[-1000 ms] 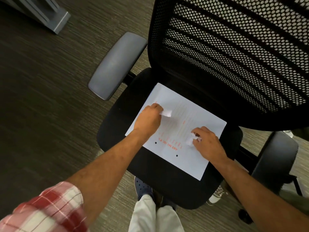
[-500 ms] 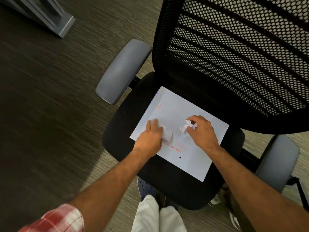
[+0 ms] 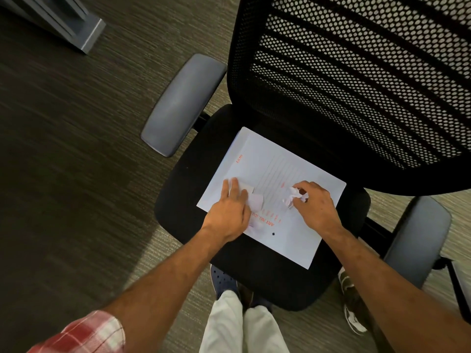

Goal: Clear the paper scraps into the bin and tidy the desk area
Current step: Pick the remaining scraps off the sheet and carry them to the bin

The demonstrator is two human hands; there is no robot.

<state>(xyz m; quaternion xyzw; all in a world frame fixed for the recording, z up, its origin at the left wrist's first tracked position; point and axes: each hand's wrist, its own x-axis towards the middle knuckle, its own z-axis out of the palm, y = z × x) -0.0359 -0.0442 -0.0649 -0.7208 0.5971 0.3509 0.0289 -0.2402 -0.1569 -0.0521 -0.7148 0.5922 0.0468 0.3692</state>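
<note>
A white sheet with red print lies on the black seat of an office chair. My left hand rests palm down on the sheet's left part, fingers spread, covering loose white paper scraps that poke out beside the palm. My right hand sits on the sheet's right part, its fingertips pinched on a crumpled white scrap. No bin is in view.
The chair's black mesh back rises behind the sheet, with grey armrests at the left and right. Dark carpet surrounds the chair. A grey furniture base stands at the top left. My legs and shoes are below the seat.
My left hand slid from the sheet's upper left toward its lower left and flattened over scraps. My right hand moved up the sheet and gathered a crumpled scrap.
</note>
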